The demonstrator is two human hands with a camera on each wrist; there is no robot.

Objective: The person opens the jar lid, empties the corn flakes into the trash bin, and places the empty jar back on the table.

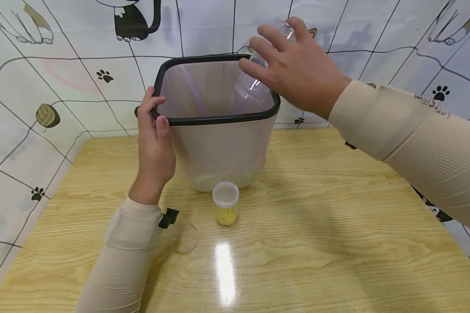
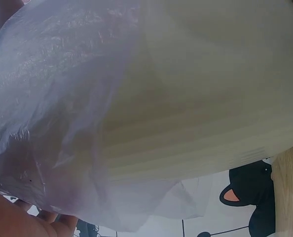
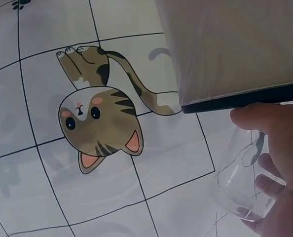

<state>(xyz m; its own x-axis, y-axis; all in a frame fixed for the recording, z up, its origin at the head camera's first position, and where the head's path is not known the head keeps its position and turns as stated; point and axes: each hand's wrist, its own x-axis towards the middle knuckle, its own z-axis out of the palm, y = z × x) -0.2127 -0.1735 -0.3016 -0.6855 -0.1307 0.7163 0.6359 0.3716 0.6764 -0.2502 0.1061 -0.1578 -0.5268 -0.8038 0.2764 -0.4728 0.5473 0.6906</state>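
Note:
My left hand holds the left corner of a trash bin by its black rim, fingertips over the edge. A thin plastic bag lines the bin and hangs down outside in the left wrist view. Over the bin's right side, my right hand grips a clear plastic container. It is tilted, its lower end inside the bin's mouth; in the right wrist view the fingers wrap the clear wall. In front of the bin stands a small clear jar with yellow contents.
A clear round ring or lid lies on the wooden table beside the left wrist. Behind the bin hangs a white sheet printed with cats and grid lines, which also runs along the left side.

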